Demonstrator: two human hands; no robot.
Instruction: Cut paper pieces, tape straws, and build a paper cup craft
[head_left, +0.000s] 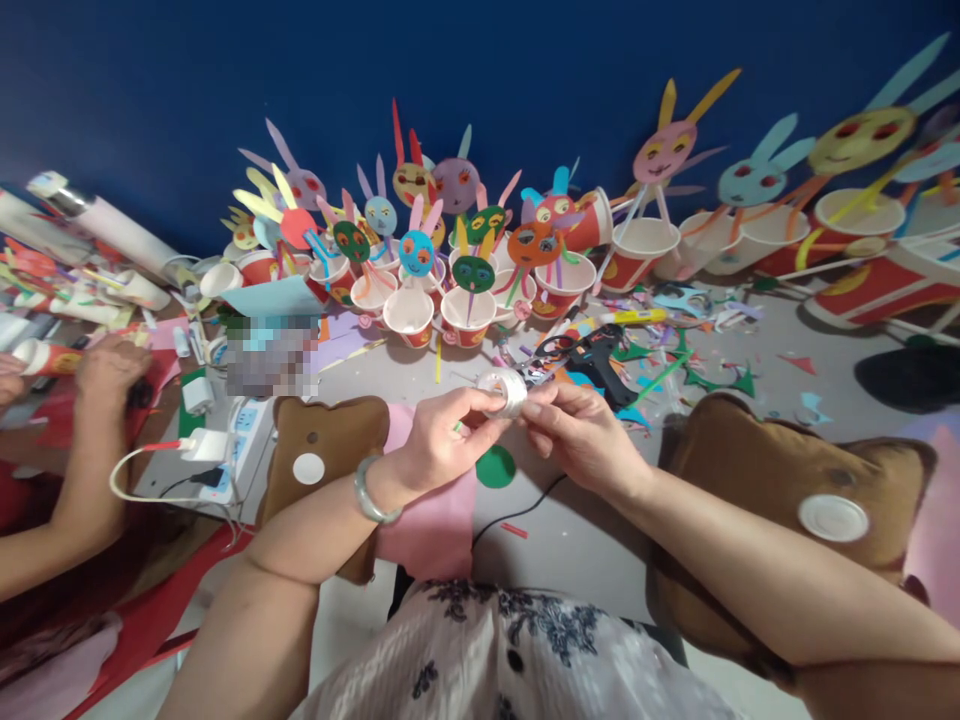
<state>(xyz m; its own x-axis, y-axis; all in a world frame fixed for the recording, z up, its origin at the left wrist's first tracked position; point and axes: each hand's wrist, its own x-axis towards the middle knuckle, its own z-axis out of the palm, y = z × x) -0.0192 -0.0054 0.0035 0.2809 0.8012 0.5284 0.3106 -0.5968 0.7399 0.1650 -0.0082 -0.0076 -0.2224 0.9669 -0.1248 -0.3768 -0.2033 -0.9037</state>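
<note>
In the head view, my left hand (454,432) grips a small whitish roll of tape (510,393) between thumb and fingers. My right hand (581,430) meets it from the other side, fingertips pinched at the roll's right edge; whatever strip they may hold is too small to make out. Just behind the hands lie scissors (551,350) and a black glue gun (600,365). A green paper circle (496,466) rests on the table beneath my wrists, beside a pink sheet (427,530).
Paper cups with rabbit-faced figures (416,253) crowd the table's back. Colored paper scraps (720,375) lie right of centre. Brown cushions (750,500) flank my arms. At left are a power strip (247,450) and another person's arm (97,450).
</note>
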